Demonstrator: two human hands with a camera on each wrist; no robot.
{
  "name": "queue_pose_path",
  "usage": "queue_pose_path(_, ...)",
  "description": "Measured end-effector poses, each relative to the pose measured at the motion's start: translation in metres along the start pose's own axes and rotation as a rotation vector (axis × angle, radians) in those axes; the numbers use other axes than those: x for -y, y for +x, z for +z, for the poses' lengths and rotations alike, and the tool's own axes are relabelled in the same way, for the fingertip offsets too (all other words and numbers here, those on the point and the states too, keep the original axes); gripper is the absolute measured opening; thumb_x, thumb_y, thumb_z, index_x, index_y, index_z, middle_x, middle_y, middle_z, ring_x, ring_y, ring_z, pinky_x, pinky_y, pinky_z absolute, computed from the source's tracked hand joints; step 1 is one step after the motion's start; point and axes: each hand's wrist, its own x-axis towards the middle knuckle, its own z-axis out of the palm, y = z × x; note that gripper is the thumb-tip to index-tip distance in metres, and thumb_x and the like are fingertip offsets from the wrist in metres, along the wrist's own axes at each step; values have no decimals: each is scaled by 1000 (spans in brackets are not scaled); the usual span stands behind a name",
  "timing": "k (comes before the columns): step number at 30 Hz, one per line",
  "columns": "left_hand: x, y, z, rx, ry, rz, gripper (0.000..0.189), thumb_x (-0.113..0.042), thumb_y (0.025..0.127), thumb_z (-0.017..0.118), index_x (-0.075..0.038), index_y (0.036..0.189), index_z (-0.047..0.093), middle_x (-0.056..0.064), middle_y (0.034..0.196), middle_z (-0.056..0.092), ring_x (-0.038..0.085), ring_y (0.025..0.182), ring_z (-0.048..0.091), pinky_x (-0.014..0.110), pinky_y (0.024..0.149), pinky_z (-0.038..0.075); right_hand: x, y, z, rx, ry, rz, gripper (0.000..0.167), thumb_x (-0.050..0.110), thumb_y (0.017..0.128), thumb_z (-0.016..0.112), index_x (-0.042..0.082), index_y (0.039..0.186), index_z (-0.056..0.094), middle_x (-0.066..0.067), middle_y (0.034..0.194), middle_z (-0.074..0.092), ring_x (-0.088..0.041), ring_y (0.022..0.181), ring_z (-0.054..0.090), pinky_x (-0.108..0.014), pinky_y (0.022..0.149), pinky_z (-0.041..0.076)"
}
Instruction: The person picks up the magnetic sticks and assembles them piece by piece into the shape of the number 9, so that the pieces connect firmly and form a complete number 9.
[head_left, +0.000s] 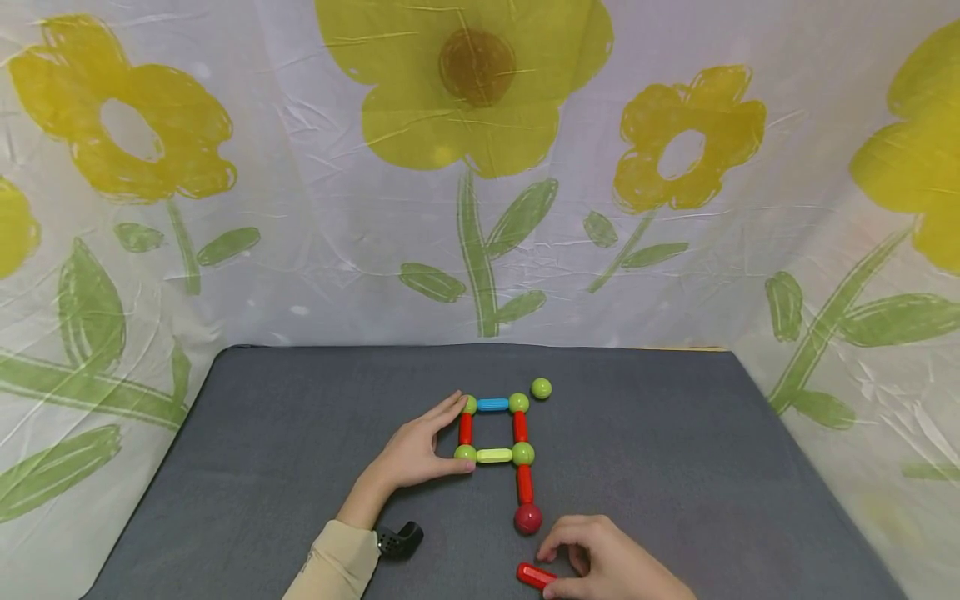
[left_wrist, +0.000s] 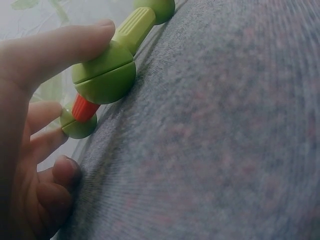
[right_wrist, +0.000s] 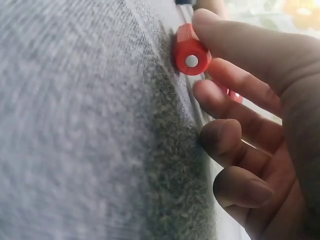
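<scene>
My left hand (head_left: 418,447) holds the left side of a square of magnetic balls and rods. Its thumb lies on the near-left green ball (left_wrist: 104,72), and fingers touch the far-left green ball (left_wrist: 79,125). Red rods (head_left: 466,429) form the square's sides; a blue rod (head_left: 492,405) spans the far edge and a yellow-green rod (head_left: 494,456) the near one. Another red rod (head_left: 525,484) runs from the near-right ball to a dark red ball (head_left: 528,519). My right hand (head_left: 600,557) has thumb and index finger around a loose red rod (right_wrist: 192,52), its round end showing a metal dot.
A loose green ball (head_left: 541,388) lies beyond the square's far-right corner. Dark grey cloth covers the table (head_left: 675,450). A curtain with yellow flowers (head_left: 480,250) hangs behind the table and along both sides. A black wrist device (head_left: 400,541) sits at my left cuff.
</scene>
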Motion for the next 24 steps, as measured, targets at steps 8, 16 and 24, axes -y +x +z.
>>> queue_pose_path(8,-1,0,-1,-9,-4,19,103,-61,84,83,-28,168,33,-2,175,27,5,55,32,27,60,35,0,0,3,36,13,-13,14,25,92,85,27,104,79,12,83,64,0,63,52,-18,54,42)
queue_pose_path(16,-2,0,-1,-19,-9,37,101,-58,86,84,-24,168,35,3,174,30,6,54,35,25,58,35,3,1,4,32,-37,-47,11,25,95,82,29,105,79,16,86,65,1,64,53,-18,56,45)
queue_pose_path(24,-2,-1,-1,-7,-11,15,102,-60,85,83,-26,168,34,0,175,28,7,57,34,27,64,37,12,12,9,-110,-136,-216,16,32,98,79,31,113,77,14,107,71,6,62,48,-16,56,45)
